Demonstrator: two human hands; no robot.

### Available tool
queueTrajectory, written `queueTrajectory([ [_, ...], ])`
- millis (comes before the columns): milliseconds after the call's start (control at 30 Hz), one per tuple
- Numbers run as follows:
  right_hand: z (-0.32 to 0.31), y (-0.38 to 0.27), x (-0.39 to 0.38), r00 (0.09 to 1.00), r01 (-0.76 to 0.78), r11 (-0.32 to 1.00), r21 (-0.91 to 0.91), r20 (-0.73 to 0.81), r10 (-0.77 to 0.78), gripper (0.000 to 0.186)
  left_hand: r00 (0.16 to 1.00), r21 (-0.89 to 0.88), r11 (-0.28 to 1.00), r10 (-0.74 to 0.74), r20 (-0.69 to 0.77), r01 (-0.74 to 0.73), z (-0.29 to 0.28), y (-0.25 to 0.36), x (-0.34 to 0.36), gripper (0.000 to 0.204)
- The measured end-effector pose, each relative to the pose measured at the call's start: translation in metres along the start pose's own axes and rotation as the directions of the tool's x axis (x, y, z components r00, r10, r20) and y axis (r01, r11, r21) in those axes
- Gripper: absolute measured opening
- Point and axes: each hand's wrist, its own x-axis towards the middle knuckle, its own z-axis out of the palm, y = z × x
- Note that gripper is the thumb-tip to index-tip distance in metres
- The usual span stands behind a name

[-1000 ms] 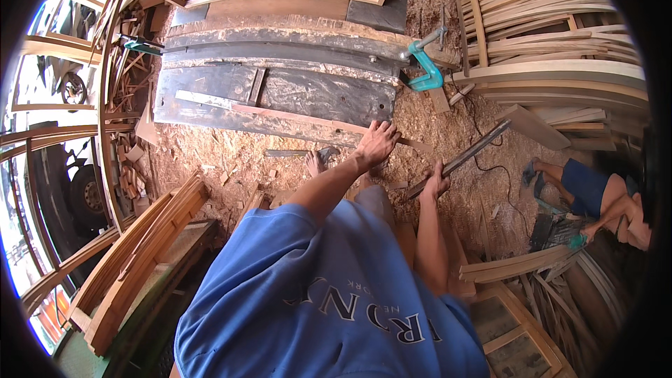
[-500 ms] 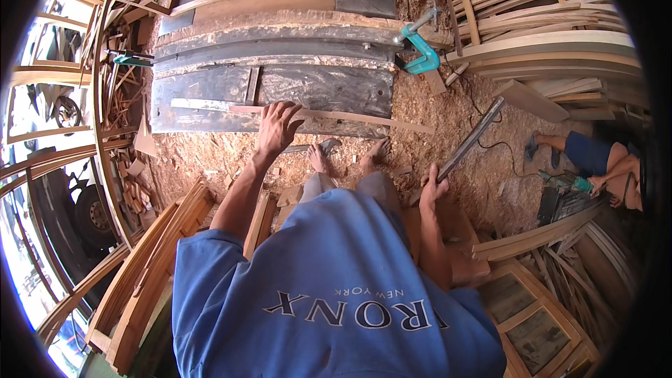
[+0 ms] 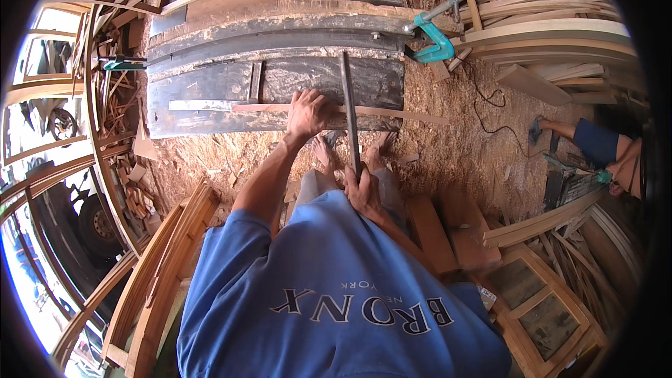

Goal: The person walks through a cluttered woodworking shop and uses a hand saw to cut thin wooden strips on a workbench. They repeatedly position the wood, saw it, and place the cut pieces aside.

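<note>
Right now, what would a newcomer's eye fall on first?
Probably the blue shirt, filling the lower middle. Next, at centre, the dark bar in the right hand, beside the left hand on a thin wooden strip. Then the teal clamp at the right edge of the dark work surface.

A thin wooden strip (image 3: 392, 113) is met by the left hand (image 3: 308, 113) at the near side of the dark bench (image 3: 182, 84), its right end carried past the bench's edge! A long dark bar (image 3: 348, 91) is gripped at its near end by the right hand (image 3: 362, 192) and is angled across the strip, just right of the left hand. At the far right corner, the bench is flanked by a teal clamp (image 3: 437, 45); the floor (image 3: 483, 161) is covered in shavings.
</note>
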Motion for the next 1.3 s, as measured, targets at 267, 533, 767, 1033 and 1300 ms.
queueTrajectory([
  [267,0.038,-0.006,0.017,0.994,-0.017,0.976,-0.217,-0.105,-0.006,0.034,0.999,0.046,0.998,-0.036,-0.017,0.036,0.010,-0.003,0.005,0.019],
  [533,0.050,0.009,0.023,0.977,-0.155,0.945,-0.288,-0.186,0.103,0.038,0.998,0.042,0.998,-0.046,0.042,0.044,0.002,0.002,0.006,0.029],
  [767,0.050,0.003,0.018,0.974,-0.167,0.980,-0.110,-0.171,0.147,0.032,0.981,0.074,0.994,-0.093,0.169,0.082,-0.002,0.004,0.007,0.033],
  [1033,0.044,-0.006,0.020,0.968,-0.219,0.974,-0.047,-0.132,0.212,0.032,0.985,0.065,0.994,-0.100,0.141,0.091,0.001,0.003,0.007,0.032],
  [1300,0.045,-0.002,0.018,0.970,-0.217,0.976,-0.024,-0.118,0.213,0.034,0.985,0.066,0.995,-0.082,0.153,0.073,0.001,0.003,0.007,0.032],
])
